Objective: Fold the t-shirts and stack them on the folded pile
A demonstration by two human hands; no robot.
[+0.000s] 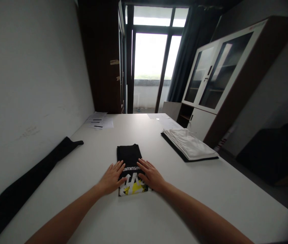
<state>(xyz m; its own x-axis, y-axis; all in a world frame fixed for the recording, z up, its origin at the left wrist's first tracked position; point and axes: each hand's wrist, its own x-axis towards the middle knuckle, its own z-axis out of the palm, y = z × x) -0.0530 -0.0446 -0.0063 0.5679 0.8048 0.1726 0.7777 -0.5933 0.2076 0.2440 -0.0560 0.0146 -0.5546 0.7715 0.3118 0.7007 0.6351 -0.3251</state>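
The left hand (112,178) and right hand (154,175) are open, palms down with fingers extended, resting on the left and right edges of a folded black cloth (128,154). This lies flat near the middle of the white desk (108,220), its white lettering and yellow-and-white print toward the person. Also noted on the desk: a long black garment (32,179) along the left side, a white cloth pile (189,144) over black fabric (176,151) at right, and papers (108,121) at the far left corner.
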